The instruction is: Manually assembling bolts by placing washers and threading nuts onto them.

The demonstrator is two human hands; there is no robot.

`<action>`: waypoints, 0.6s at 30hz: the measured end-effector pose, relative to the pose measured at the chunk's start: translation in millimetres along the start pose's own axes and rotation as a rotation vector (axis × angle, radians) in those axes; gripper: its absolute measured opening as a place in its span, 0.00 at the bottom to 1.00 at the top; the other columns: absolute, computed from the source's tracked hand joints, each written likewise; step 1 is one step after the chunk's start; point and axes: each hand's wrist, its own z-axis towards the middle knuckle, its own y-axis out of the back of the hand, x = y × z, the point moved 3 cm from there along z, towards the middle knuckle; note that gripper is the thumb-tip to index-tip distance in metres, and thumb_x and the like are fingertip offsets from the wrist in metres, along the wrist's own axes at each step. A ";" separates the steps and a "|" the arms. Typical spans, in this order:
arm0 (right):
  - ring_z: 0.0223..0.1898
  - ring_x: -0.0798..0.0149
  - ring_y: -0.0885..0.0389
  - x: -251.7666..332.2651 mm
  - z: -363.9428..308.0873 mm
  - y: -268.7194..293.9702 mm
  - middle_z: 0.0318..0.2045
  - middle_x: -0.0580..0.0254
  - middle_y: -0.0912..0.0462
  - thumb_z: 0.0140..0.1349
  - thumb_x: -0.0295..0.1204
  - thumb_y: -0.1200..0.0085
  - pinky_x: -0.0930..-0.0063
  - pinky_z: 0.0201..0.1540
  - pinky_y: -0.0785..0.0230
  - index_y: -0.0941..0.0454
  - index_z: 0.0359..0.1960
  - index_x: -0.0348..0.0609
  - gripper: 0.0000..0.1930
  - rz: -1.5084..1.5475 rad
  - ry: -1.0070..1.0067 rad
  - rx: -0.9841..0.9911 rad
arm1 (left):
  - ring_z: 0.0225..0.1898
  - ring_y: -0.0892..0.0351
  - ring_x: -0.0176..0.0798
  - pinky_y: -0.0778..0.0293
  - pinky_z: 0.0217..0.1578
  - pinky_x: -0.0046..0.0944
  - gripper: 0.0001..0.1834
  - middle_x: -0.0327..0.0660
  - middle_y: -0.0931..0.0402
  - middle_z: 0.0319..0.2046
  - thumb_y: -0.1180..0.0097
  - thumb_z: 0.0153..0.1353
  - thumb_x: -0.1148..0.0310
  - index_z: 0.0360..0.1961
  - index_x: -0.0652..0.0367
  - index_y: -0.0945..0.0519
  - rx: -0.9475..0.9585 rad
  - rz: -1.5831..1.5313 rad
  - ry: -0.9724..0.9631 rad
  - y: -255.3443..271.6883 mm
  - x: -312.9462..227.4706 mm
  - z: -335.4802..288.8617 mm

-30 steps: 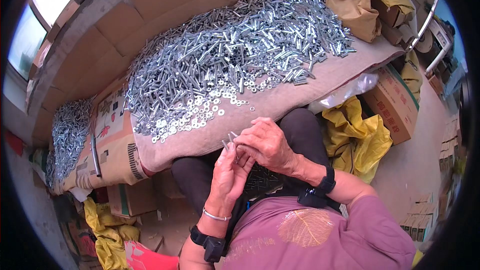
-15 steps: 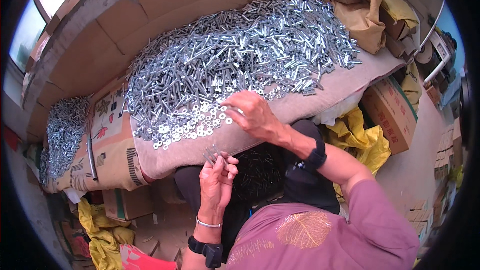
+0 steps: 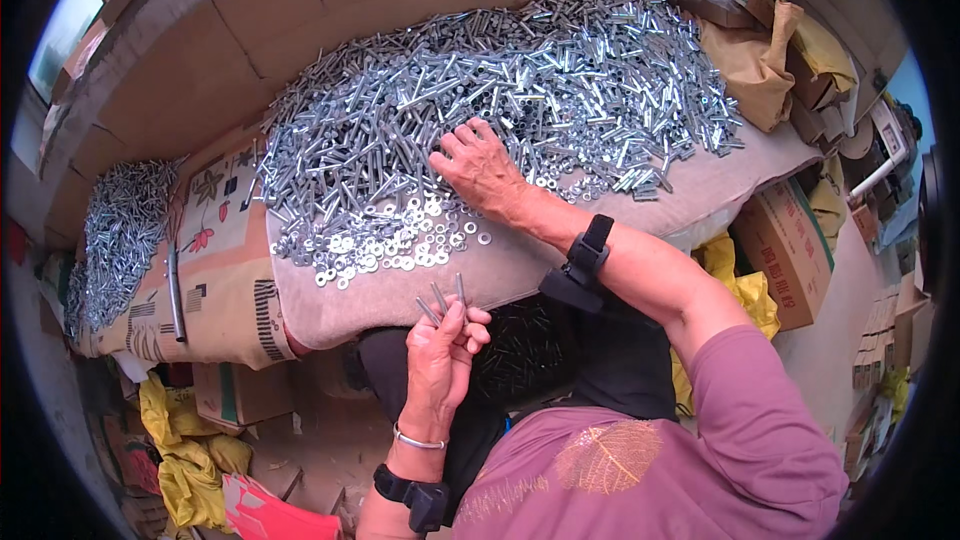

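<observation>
My left hand (image 3: 438, 358) is closed, palm up, above my lap. Thumb and fingers pinch several slim grey metal rods (image 3: 438, 297), whose ends stick up and fan apart. My right hand (image 3: 482, 175) reaches into the front of a large heap of metal rods (image 3: 370, 135), back of the hand up. Its fingers are bent down among the pieces, and what they grip is hidden. Flat round washers (image 3: 410, 240) lie along the near edge of the heap, with nuts (image 3: 575, 188) to the right. Below my left hand sits a dark container (image 3: 512, 370) with rods in it.
The heap lies on a padded pinkish cloth (image 3: 330, 310), backed by cardboard (image 3: 170, 80). A smaller heap of metal pieces (image 3: 120, 240) and a long metal tube (image 3: 176, 290) are at left. At right stand a carton (image 3: 785, 250) and yellow sacks (image 3: 750, 295).
My right hand has moved from above the washers up and away, onto the rods. The left hand keeps its rods and has shifted slightly to the right. The whole view has shifted slightly.
</observation>
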 end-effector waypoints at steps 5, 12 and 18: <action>0.36 0.58 0.24 1.1 -15.1 37.4 0.29 0.59 0.24 0.52 0.26 0.48 0.62 0.44 0.34 0.25 0.28 0.42 0.04 0.431 -0.253 -0.004 | 0.22 0.25 0.32 0.33 0.21 0.25 0.11 0.49 0.22 0.30 0.48 0.63 0.71 0.44 0.65 0.27 -0.027 0.017 -0.002 1.9 -0.3 6.7; 0.33 0.73 0.22 6.0 -91.4 61.0 0.31 0.62 0.20 0.59 0.28 0.44 0.78 0.38 0.28 0.26 0.44 0.34 0.14 1.563 -0.877 0.066 | 0.18 0.31 0.30 0.38 0.18 0.23 0.11 0.48 0.23 0.29 0.50 0.64 0.72 0.47 0.63 0.27 0.014 0.178 -0.047 -25.1 13.4 3.5; 0.35 0.72 0.21 10.9 -130.2 85.5 0.33 0.60 0.18 0.61 0.28 0.46 0.78 0.40 0.27 0.30 0.50 0.35 0.17 1.803 -0.999 -0.010 | 0.18 0.31 0.30 0.38 0.17 0.23 0.11 0.48 0.23 0.29 0.50 0.65 0.71 0.46 0.64 0.27 0.027 0.209 -0.023 -32.5 30.7 -3.3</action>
